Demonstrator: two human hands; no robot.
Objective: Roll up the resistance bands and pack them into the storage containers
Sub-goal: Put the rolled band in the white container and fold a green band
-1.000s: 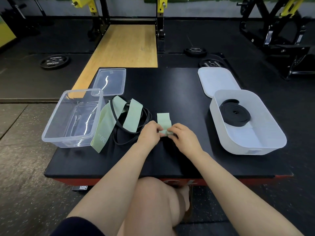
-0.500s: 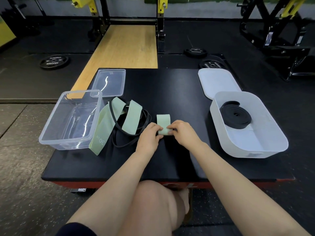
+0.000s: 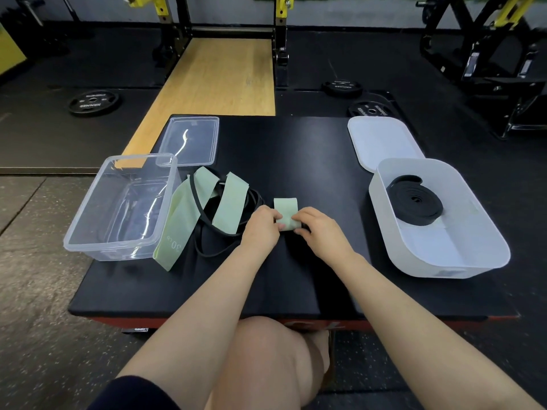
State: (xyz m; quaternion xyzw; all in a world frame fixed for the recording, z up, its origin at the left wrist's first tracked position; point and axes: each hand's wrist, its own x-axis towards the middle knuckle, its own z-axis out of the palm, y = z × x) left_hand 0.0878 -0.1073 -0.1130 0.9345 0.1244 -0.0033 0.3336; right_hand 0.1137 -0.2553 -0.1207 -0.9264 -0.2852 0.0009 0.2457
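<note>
- A small pale green flat resistance band (image 3: 286,213), partly rolled at its near end, is seen lying on the black padded counter (image 3: 296,149) at mid-width.
- The left hand (image 3: 260,229) is placed at the left edge of this band, its fingers curled and pinching the rolled portion.
- The right hand (image 3: 321,232) is placed at the right edge of the same band, fingers curled onto the roll; the band is thus gripped from both sides.
- The unrolled remainder of the band is observed extending away from the hands, flat on the counter.
- To the left, a longer pale green flat band printed "30 LB" (image 3: 180,229) is found loosely draped, tangled with a thin black loop band (image 3: 213,250); its lower end lies against the clear rectangular plastic container (image 3: 118,208).
- The clear container stands open at the counter's left edge; no band is seen inside it.
- A clear rectangular lid (image 3: 189,140) is laid flat just behind the clear container.
- A white rounded plastic tub (image 3: 444,261) stands at the right; a coiled black flat band (image 3: 414,202) rests inside, toward its far end.
- A white rounded lid (image 3: 381,140) lies behind the tub, partly tucked under its far rim.
- Black weight plates (image 3: 93,102) are noted on the gym floor beyond.
</note>
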